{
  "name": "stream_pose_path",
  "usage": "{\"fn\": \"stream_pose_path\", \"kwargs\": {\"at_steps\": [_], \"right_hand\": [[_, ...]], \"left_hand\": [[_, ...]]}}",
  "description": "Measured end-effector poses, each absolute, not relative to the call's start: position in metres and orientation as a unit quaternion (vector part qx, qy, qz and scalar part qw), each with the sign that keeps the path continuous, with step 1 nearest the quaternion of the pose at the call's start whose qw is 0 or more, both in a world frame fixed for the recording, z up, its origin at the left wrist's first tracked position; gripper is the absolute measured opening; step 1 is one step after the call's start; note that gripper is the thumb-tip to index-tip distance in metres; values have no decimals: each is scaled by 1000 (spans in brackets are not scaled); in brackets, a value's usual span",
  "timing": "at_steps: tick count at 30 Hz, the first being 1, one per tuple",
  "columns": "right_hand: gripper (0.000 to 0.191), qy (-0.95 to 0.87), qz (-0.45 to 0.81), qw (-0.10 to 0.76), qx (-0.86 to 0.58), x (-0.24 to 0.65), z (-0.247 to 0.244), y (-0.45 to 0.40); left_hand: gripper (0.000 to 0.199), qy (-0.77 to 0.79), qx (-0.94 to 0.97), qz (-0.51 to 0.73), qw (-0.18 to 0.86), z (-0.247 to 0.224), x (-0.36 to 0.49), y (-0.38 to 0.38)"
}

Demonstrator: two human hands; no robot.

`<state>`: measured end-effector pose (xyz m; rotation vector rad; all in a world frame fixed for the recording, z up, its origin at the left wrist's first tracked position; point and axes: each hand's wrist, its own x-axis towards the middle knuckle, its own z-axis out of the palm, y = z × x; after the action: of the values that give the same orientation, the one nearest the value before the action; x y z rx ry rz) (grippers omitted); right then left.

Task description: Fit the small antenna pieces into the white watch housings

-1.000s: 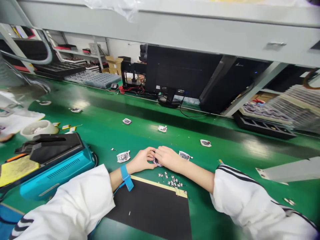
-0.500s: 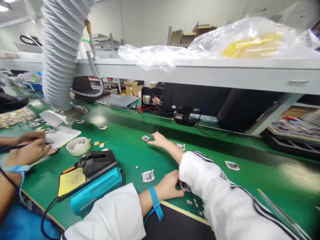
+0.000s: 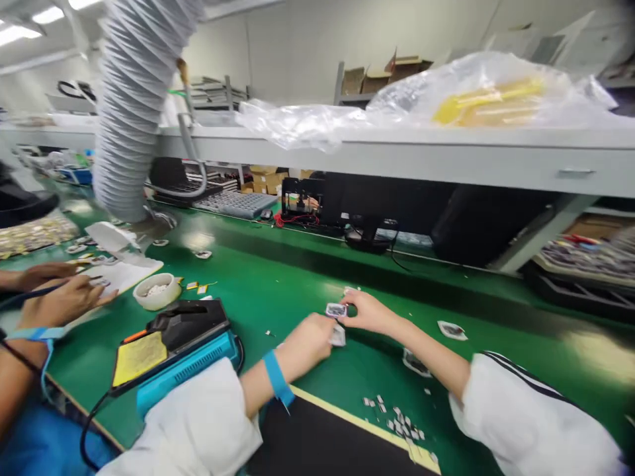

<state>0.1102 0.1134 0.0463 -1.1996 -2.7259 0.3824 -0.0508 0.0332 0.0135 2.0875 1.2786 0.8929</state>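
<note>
My right hand [image 3: 364, 311] pinches a small white-rimmed device [image 3: 336, 310] by its right edge, above the green bench. Just below and left of it, my left hand [image 3: 310, 340], with a blue strap at the wrist, has its fingers closed at another whitish device [image 3: 338, 336]. The two devices are close together. Another open device [image 3: 415, 363] lies under my right forearm, and one more [image 3: 452, 330] rests farther right. Small white parts [image 3: 404, 423] are scattered near the black mat.
A black mat [image 3: 322, 443] with a yellow edge lies in front. To the left are a teal soldering station [image 3: 191, 370], a white bowl [image 3: 156, 291] and another person's hands [image 3: 64, 297]. A shelf [image 3: 446, 153] and a duct [image 3: 131, 112] stand over the bench.
My right hand has come back and to the right with the device now in its fingers. My left hand has moved left and up, from beside the right sleeve to the other device. The view has shifted slightly.
</note>
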Motion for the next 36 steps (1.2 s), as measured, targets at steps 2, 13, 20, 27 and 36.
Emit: {"fn": "stream_pose_path", "kwargs": {"at_steps": [2, 13, 20, 27, 36], "right_hand": [[21, -900, 151, 74, -402, 141, 35, 86], [45, -858, 140, 114, -481, 164, 17, 110], [31, -822, 101, 71, -556, 140, 13, 175], [30, -820, 88, 65, -562, 150, -8, 158], [31, -847, 108, 51, -518, 160, -6, 156]], "left_hand": [[24, 526, 772, 267, 237, 28, -69, 55], [32, 646, 739, 167, 95, 24, -85, 128], [18, 476, 860, 145, 115, 30, -29, 41], [17, 351, 914, 107, 173, 4, 1, -24], [17, 366, 909, 152, 129, -10, 1, -15]]}}
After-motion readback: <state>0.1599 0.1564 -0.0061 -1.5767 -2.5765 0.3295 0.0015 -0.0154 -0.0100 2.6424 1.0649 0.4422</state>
